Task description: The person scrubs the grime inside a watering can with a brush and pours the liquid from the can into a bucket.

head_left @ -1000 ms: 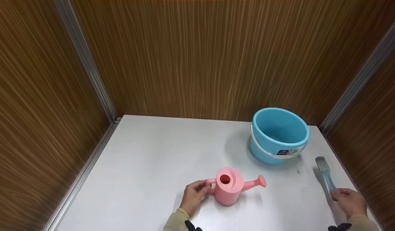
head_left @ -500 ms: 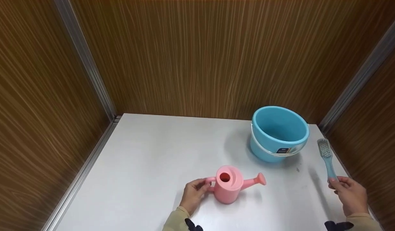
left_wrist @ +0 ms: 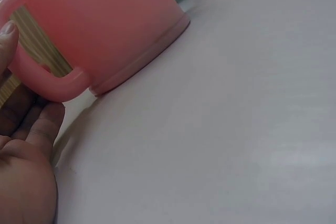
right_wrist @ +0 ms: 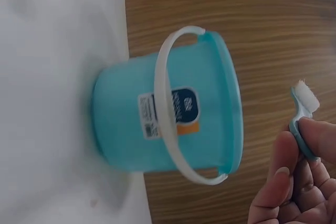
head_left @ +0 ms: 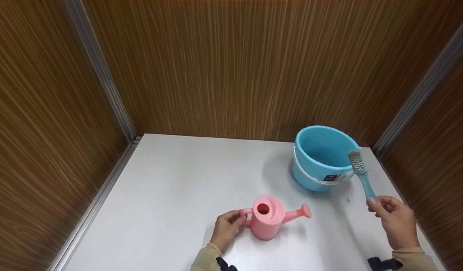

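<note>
Brush (head_left: 361, 171), pinched by its handle in the right hand (head_left: 398, 224), points its long axis towards eleven o'clock; the bucket (head_left: 314, 169) lies around half-past ten from that hand. The left hand (head_left: 225, 230), farther from it, pinches the watering can (head_left: 267, 226) by its handle.

A pink, smooth, rounded watering can of plastic (head_left: 264, 227) is standing upright on the white tabletop (head_left: 171, 188), its flared spout pointing to the right; the left hand (head_left: 226, 229) is holding its loop handle. A slim light-blue brush with whitish bristles (head_left: 364, 180) is tilting in the air, with the right hand (head_left: 398, 224) pinching its handle, and is staying near the blue plastic bucket (head_left: 314, 169), apart from it.
</note>
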A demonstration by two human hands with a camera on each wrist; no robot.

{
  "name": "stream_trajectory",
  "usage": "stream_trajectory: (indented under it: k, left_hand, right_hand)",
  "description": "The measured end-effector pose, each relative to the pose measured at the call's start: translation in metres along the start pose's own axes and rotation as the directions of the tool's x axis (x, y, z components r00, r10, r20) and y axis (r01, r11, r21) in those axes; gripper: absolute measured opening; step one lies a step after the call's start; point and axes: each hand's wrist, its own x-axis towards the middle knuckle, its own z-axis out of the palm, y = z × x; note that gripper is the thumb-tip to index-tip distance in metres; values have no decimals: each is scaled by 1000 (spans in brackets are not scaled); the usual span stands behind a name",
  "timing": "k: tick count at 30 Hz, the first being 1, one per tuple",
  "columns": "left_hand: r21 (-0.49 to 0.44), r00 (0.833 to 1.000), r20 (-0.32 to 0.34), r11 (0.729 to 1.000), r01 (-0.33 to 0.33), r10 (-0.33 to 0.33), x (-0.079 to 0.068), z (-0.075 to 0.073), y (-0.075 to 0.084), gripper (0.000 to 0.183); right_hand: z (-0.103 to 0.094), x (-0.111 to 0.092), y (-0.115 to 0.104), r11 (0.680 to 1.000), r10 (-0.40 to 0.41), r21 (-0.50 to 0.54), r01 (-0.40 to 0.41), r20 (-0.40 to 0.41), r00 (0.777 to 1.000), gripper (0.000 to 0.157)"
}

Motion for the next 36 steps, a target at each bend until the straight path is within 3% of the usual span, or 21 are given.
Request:
stream_trajectory:
  k: [8,10,16,22,27,36]
  left_hand:
    - [-23,1000,8,1000,8,-8,-3,0,7,21]
    - [-19,1000,7,1000,9,-9,0,-1,0,22]
    - [-3,1000,0,1000,-4,4,1,0,-2,24]
    - [1,1000,9,1000,-15,15,-1,0,-2,23]
    - [5,1000,1,1000,20,-20,-5,-2,-3,20]
    - [-7,1000,1,1000,3,-3,-1,-1,-1,23]
  right_hand:
    - [22,-10,-16,998,-68,8,68,48,997,31]
    - [27,-11,-19,996,-82,32,80,78,994,29]
    - [46,-15,-24,985,-140,124,117,199,970,27]
    - [69,-24,-23,992,-110,89,89,271,956,31]
    - [85,-32,-15,997,-74,59,59,307,949,34]
    - [93,-34,-11,995,-97,43,87,317,943,32]
